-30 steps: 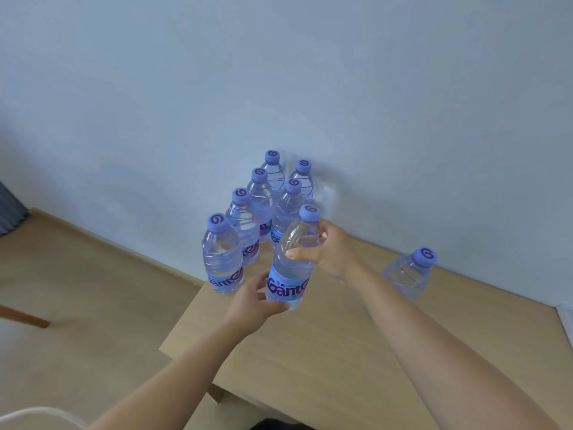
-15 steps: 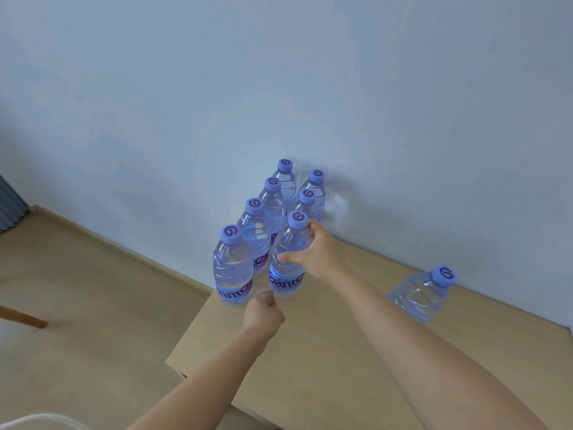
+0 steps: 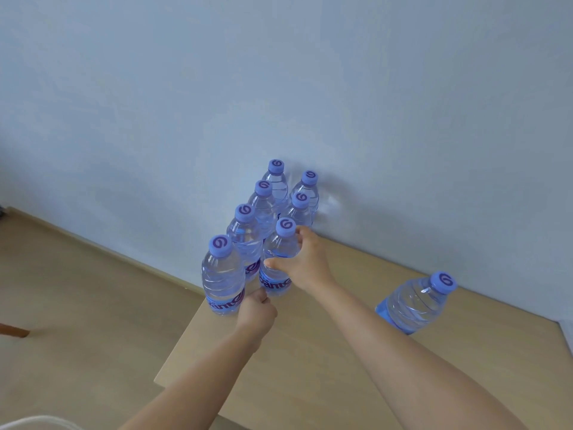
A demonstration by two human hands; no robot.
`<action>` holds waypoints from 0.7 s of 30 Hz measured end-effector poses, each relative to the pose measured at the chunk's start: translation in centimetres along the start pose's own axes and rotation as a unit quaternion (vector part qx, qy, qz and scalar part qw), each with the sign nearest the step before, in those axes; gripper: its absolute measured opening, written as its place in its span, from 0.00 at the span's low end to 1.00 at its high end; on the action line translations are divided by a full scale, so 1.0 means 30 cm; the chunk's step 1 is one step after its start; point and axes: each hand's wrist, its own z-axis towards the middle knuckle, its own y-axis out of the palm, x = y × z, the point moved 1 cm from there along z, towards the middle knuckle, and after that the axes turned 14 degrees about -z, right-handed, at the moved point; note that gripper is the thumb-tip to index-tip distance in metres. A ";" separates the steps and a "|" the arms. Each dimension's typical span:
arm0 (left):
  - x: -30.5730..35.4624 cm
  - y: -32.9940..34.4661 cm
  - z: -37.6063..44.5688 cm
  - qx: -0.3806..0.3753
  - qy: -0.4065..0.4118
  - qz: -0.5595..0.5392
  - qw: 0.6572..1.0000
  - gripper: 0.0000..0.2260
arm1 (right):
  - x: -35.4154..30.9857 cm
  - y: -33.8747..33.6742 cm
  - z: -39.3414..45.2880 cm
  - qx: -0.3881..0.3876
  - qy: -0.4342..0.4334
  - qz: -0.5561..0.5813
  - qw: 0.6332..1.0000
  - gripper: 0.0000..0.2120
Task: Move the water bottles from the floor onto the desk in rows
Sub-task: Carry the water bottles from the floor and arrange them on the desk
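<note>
Several clear water bottles with purple caps stand in two rows on the light wooden desk (image 3: 310, 377), against the wall. My right hand (image 3: 305, 262) grips the front bottle of the right row (image 3: 279, 256) around its shoulder; the bottle stands upright on the desk. My left hand (image 3: 255, 311) is curled into a loose fist at that bottle's base, beside the front bottle of the left row (image 3: 221, 274); whether it touches either bottle is unclear. One more bottle (image 3: 414, 302) stands alone at the right, near the wall.
The desk's left edge and front corner (image 3: 161, 378) drop off to a wooden floor (image 3: 77, 305). A brown wooden leg (image 3: 14, 330) shows at the far left, and a white curved object (image 3: 40, 422) at the bottom left corner.
My right hand has carried the bottle forward and set it down behind the row's other bottles. My left hand has let go of its base and curled shut.
</note>
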 end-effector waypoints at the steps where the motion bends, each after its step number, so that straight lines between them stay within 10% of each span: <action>1: -0.003 -0.002 0.000 0.001 0.004 0.008 1.000 0.13 | -0.001 0.000 0.002 0.005 -0.002 -0.014 1.000 0.33; 21: -0.010 -0.004 0.001 -0.013 0.024 0.039 0.999 0.31 | -0.001 -0.013 -0.005 -0.005 -0.039 -0.051 0.998 0.34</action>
